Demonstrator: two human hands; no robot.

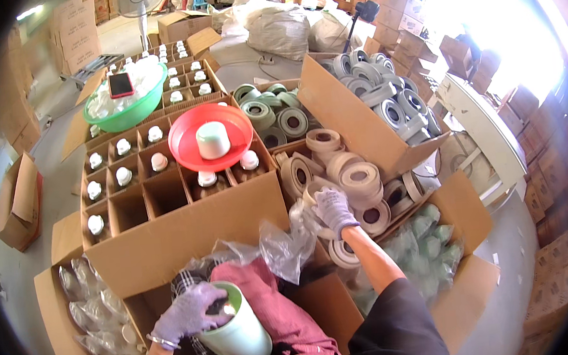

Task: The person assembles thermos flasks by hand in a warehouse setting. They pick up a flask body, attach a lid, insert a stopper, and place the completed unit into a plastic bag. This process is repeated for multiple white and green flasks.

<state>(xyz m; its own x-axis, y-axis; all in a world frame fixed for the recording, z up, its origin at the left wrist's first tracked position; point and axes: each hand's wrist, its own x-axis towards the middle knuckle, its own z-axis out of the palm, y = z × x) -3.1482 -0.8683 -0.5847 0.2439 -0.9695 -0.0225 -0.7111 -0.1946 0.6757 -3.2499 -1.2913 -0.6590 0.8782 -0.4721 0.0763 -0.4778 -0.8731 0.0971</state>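
Note:
My left hand (186, 313), in a purple glove, rests on the open top of a pale green roll or cup-shaped container (237, 332) held on my lap. My right hand (334, 209), also gloved, reaches forward into a cardboard box (463, 207) and grips one of the beige tape rolls (361, 179) stacked there. A crumpled clear plastic bag (281, 246) lies between my two arms.
A divided carton (168, 227) holds white-capped bottles (122, 147). A red plate (184, 158) with a pale green roll sits on it. A green basin (116, 118) carries a phone. Boxes of grey-green rolls (278, 114) stand behind. Clear bottles (93, 299) lie at left.

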